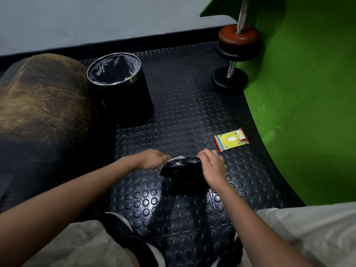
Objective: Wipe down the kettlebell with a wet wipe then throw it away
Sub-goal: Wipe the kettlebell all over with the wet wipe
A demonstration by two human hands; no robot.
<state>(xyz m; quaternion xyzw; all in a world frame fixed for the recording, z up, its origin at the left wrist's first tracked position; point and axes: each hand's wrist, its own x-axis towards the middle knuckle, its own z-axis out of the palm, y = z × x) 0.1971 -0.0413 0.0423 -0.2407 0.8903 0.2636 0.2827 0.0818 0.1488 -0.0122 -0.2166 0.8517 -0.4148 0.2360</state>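
A black kettlebell [182, 171] stands on the studded black rubber floor between my knees. My left hand [152, 158] presses a white wet wipe [178, 158] against the left end of its handle; most of the wipe is hidden under my fingers. My right hand [212, 166] grips the right end of the handle from above. A black bin [123, 87] with a chrome rim and a grey liner stands open at the back left, about an arm's length beyond the kettlebell.
A yellow wet-wipe pack [231, 140] lies on the floor to the right. A worn brown padded seat [44, 97] fills the left side. A dumbbell [234, 53] leans against the green wall [308, 93] at the back right.
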